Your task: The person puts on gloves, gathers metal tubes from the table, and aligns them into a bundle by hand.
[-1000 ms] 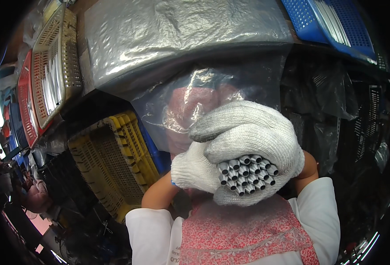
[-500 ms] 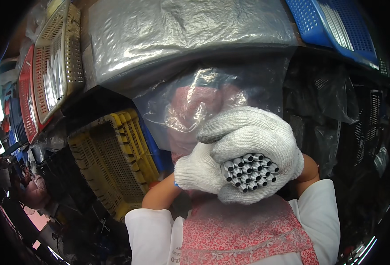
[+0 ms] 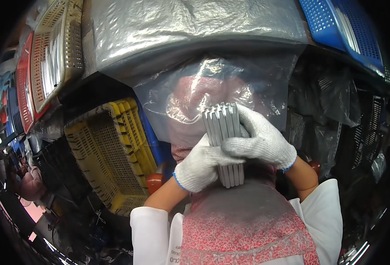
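A bundle of thin grey metal tubes (image 3: 222,126) stands lengthwise in front of my apron, its far ends slightly uneven. My left hand (image 3: 198,167), in a white knitted glove, is closed around the bundle's left side. From the right, my right hand (image 3: 265,142), gloved the same way, wraps the bundle with its thumb across the near face. Both hands touch near the bundle's middle, and the lower tube ends stick out below them. The fingertips behind the tubes are hidden.
Clear plastic sheeting (image 3: 190,33) covers the worktop ahead and hangs over my lap. A yellow crate (image 3: 133,137) sits to the left. Beyond it, a beige basket (image 3: 73,44) holding metal tubes stands beside a red basket (image 3: 23,84). At far right is a blue basket (image 3: 321,22) with tubes.
The tube bundle has turned from end-on, with its open ends facing up at me, to lying lengthwise. My hands have shifted from overlapping around it to gripping its left and right sides.
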Tool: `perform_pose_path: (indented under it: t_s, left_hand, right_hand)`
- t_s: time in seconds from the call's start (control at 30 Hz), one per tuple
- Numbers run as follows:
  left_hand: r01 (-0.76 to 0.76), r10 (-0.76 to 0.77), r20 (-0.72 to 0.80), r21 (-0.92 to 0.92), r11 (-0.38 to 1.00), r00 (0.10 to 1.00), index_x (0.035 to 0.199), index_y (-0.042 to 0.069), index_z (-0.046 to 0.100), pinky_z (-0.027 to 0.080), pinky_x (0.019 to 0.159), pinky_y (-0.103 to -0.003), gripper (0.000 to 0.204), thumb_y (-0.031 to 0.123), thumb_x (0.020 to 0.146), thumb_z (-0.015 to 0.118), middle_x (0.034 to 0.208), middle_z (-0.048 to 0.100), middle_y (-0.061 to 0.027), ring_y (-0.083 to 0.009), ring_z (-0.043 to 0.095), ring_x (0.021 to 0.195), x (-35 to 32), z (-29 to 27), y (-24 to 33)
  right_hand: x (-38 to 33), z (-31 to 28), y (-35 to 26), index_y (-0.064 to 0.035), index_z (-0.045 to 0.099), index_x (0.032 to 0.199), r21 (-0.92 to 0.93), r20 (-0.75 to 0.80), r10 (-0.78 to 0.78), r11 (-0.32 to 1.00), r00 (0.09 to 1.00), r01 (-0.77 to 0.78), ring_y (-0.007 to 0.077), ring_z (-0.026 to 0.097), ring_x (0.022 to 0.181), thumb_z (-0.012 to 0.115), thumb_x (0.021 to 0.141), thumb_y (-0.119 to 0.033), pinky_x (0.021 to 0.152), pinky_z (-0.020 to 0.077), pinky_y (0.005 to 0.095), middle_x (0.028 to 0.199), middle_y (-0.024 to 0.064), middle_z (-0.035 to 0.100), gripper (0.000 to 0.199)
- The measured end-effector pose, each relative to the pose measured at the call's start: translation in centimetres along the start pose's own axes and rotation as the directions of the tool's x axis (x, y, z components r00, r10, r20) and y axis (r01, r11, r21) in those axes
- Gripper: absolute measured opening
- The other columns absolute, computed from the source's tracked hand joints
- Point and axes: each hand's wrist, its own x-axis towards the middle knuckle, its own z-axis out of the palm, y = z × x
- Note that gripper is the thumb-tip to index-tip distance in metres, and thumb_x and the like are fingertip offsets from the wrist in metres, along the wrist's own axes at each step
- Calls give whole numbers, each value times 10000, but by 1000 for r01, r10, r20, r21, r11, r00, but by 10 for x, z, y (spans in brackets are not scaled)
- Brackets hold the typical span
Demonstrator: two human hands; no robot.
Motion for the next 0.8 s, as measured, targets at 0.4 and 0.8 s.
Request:
perform_pose_path:
  t_s: [0.4, 0.8]
  left_hand:
    - [160, -127, 137, -270, 949, 982, 1329, -49, 488, 521, 922, -441, 645, 38, 746, 750, 1146, 633, -184, -312, 635, 1053, -34, -9, 7]
    - [172, -146, 108, -298, 939, 983, 1361, -53, 462, 505, 964, -459, 704, 4, 724, 754, 1232, 599, -212, -337, 614, 1112, -37, -35, -10]
  right_hand:
    - [-15, 1, 7, 19, 589, 1167, 107, -14, 74, 992, 997, -72, 71, 589, 895, 691, 899, -223, 793, 505, 260, 989, 42, 654, 376]
    - [-21, 6, -4, 7, 621, 1154, 145, -74, 107, 985, 991, -95, 110, 638, 889, 727, 869, -169, 793, 523, 270, 994, 52, 687, 352]
